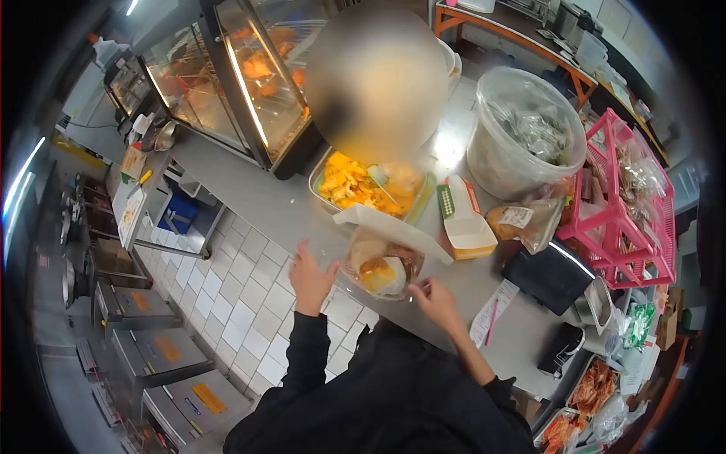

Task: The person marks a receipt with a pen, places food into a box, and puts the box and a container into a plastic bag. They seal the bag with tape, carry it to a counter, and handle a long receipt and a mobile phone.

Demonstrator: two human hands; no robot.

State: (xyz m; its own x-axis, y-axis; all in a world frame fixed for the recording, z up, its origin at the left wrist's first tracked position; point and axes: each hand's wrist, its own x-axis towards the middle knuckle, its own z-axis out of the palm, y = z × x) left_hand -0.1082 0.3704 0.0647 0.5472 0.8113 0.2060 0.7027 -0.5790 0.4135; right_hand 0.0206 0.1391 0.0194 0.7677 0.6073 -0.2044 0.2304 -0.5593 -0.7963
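A takeaway box (414,277) with a pale rice mound, something yellow and brown pieces of food sits at the counter's front edge, close to my body. A long white flap (397,234) stands up along its far side. At the box's left, my left hand (311,278) is open, thumb and fingers apart. My right hand (439,304) has curled fingers, with thumb and forefinger at the near right corner of the box. Just beyond the flap is a metal tray (316,184) of yellow-orange chopped food, with a utensil in it.
A lit glass food warmer (246,83) stands at far left. Rightward are a yellow-white carton (467,223), bagged food (529,219), a large clear tub (484,151), a pink rack (605,219), a black device (546,276) and a pen (491,321) on paper. A blurred area covers the back.
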